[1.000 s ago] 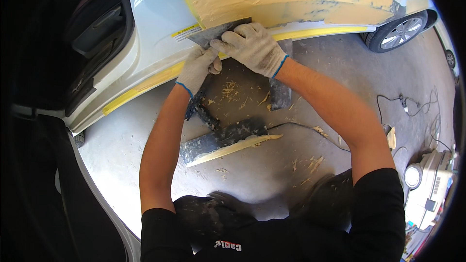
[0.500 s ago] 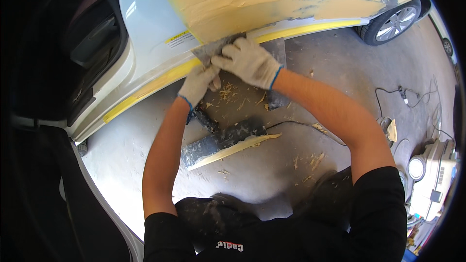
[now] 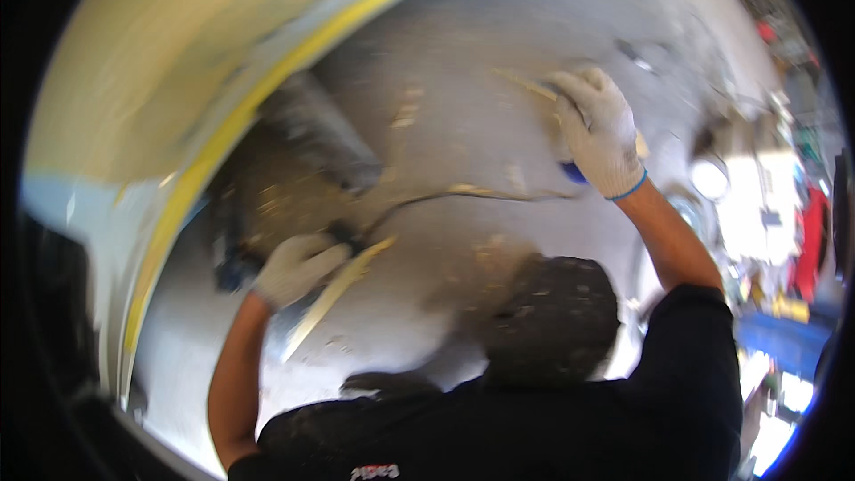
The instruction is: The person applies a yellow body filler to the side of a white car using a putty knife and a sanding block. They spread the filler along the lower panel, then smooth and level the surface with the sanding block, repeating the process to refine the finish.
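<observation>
My right hand (image 3: 601, 129), in a white work glove with a blue cuff, is raised over the floor to the right. Its fingers are closed on a thin putty scraper (image 3: 530, 85), seen nearly edge-on with cream filler along it. My left hand (image 3: 301, 272), gloved the same way, is low over a dark board (image 3: 298, 316) with a cream filler edge; blur hides whether they touch. The left fingers look stretched out, thumb apart. At the upper left, the car's side panel (image 3: 169, 62) carries a wide coat of tan filler above yellow tape (image 3: 209, 147).
A grey slab-like piece (image 3: 325, 134) lies by the sill, near a black tool (image 3: 232, 254). A dark cable (image 3: 445, 196) crosses the floor among cream scraps. Something blue (image 3: 573, 174) shows below my right hand. Pale equipment (image 3: 757, 187) stands at the right.
Both hands have left the car's lower edge, where they held the scraper together. My right hand has moved right with it; my left came down toward the board. The view has turned right.
</observation>
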The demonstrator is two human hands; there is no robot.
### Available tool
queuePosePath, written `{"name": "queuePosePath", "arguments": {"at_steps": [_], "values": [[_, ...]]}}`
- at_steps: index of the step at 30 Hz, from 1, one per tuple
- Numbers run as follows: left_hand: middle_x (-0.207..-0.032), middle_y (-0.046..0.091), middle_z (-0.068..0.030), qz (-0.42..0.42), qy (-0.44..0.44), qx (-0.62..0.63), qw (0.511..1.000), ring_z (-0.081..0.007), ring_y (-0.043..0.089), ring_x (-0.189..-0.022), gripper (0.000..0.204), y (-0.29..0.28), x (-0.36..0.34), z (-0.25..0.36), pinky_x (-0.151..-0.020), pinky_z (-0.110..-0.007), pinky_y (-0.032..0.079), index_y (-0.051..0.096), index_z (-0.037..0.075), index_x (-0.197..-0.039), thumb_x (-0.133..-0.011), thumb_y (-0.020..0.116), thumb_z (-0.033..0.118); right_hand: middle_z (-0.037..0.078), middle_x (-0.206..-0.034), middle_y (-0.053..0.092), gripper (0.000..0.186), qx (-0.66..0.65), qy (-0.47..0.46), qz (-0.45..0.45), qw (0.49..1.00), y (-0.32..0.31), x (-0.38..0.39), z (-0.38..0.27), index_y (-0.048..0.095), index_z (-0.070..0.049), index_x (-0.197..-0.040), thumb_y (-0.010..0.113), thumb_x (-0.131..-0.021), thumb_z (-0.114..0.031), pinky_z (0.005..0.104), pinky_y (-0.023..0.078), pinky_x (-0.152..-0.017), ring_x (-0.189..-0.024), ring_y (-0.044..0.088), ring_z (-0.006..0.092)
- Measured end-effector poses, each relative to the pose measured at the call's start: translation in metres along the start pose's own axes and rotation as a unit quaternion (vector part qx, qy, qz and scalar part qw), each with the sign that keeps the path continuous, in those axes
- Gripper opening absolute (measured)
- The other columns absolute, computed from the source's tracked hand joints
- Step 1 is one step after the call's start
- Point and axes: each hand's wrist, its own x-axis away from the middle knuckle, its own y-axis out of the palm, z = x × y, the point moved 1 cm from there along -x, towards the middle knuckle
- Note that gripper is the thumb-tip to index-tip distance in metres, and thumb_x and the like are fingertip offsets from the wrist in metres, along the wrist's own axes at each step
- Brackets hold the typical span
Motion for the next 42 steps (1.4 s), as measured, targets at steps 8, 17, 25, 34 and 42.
{"name": "queuePosePath", "arguments": {"at_steps": [8,17,25,34,42], "values": [[-0.098,0.076,-0.0107,0.099,-0.085,0.09,0.987,-0.0179,0.071,-0.088,0.037,0.013,-0.067,-0.117,-0.082,-0.034,0.058,0.073,0.0,-0.131,-0.102,0.072,0.023,0.014,-0.103,0.07,0.032,0.079,0.28,0.116,0.95,-0.114,0.15,0.219,0.079,0.0,-0.128,0.064,-0.1,0.0,0.0348,0.056,-0.09,-0.097,0.07,0.026],[-0.121,0.08,-0.023,0.122,-0.084,-0.161,0.976,-0.0428,0.075,-0.114,0.041,0.004,-0.014,-0.151,-0.101,-0.048,0.057,0.074,0.004,-0.132,-0.102,0.07,0.032,0.022,-0.138,0.066,0.048,0.093,0.18,-0.056,0.978,0.024,0.206,0.309,0.068,-0.004,-0.149,0.057,-0.102,-0.003,0.0472,0.05,-0.113,-0.127,0.062,0.0383],[-0.144,0.065,-0.0217,0.21,-0.278,-0.246,0.905,-0.0437,0.062,-0.134,0.073,0.112,0.074,-0.251,-0.111,-0.056,0.05,0.058,0.009,-0.149,-0.09,0.085,0.043,0.021,-0.136,0.071,0.036,0.042,0.16,-0.103,0.981,0.003,0.138,0.201,0.073,0.002,-0.138,0.059,-0.109,-0.014,0.0423,0.052,-0.112,-0.13,0.068,0.0346],[-0.108,0.079,-0.0225,0.29,-0.212,-0.16,0.919,-0.046,0.074,-0.106,0.051,0.091,0.077,-0.342,-0.098,-0.061,0.051,0.072,0.01,-0.125,-0.11,0.055,0.056,0.018,-0.12,0.073,0.03,-0.025,-0.22,-0.23,0.948,0.084,0.009,-0.036,0.076,-0.005,-0.127,0.064,-0.099,-0.007,0.0491,0.055,-0.101,-0.115,0.068,0.0404],[-0.101,0.074,-0.0295,0.463,-0.144,-0.105,0.868,-0.052,0.071,-0.099,0.056,0.086,0.125,-0.296,-0.084,-0.06,0.054,0.07,0.002,-0.107,-0.117,0.045,0.05,0.019,-0.117,0.073,0.034,-0.077,-0.254,-0.365,0.892,0.135,-0.009,-0.158,0.073,-0.005,-0.132,0.06,-0.104,-0.019,0.0495,0.056,-0.101,-0.114,0.069,0.0407]]}}
